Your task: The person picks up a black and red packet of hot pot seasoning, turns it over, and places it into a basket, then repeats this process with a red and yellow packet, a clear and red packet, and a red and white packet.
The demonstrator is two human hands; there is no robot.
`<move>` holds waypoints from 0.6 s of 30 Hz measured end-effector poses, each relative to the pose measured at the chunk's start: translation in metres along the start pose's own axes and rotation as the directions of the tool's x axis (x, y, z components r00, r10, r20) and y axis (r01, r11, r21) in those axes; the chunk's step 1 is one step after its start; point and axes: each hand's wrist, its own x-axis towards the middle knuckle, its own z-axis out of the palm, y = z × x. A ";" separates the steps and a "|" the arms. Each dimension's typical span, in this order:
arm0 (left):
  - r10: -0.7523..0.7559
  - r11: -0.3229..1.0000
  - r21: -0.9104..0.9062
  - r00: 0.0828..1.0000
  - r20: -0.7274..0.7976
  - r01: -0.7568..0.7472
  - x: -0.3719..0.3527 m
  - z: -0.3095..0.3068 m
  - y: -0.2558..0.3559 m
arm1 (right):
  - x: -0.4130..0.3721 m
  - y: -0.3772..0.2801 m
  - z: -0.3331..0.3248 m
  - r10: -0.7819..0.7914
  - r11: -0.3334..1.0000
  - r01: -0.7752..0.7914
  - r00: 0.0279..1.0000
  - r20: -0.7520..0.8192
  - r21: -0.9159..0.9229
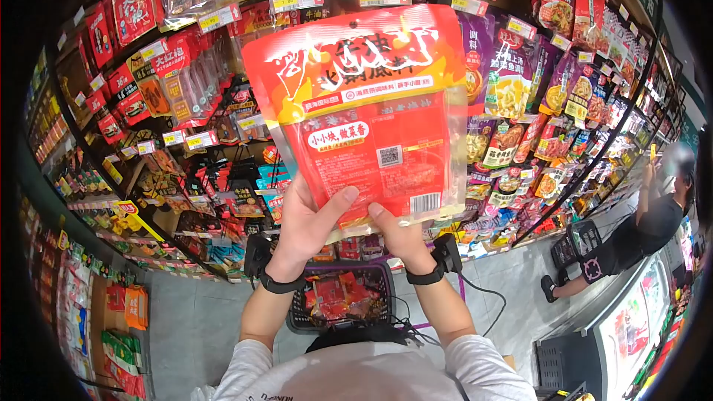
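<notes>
Both my hands hold up a large red and yellow packet of hotpot soup base [349,141] with clear plastic edges, upright in front of the shelves. My left hand [308,212] grips its lower left, thumb lying across the front. At the bottom edge my right hand [401,230] pinches it, thumb on the front and fingers hidden behind. Printed text, a square code and a barcode show on the packet's face. Below my hands stands a dark shopping basket [297,312] with several red packets [342,297] in it.
Shelves of hanging seasoning packets [512,67] curve around me, with price tags [297,0] along their rails. To the right, a person in dark clothes [661,223] stands beside another basket [575,243]. A freezer case [572,360] is at lower right. A cable [497,293] hangs near my right arm.
</notes>
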 end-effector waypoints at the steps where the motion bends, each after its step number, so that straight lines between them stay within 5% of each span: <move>1: 0.005 0.999 0.036 1.000 0.006 -0.005 0.001 0.000 0.003 | 0.002 -0.002 0.002 0.006 1.000 -0.006 1.000 0.009 -0.005; 18: -0.045 0.997 0.061 0.998 0.034 0.043 -0.001 -0.003 0.003 | -0.002 -0.003 0.004 0.009 1.000 -0.009 1.000 0.005 0.021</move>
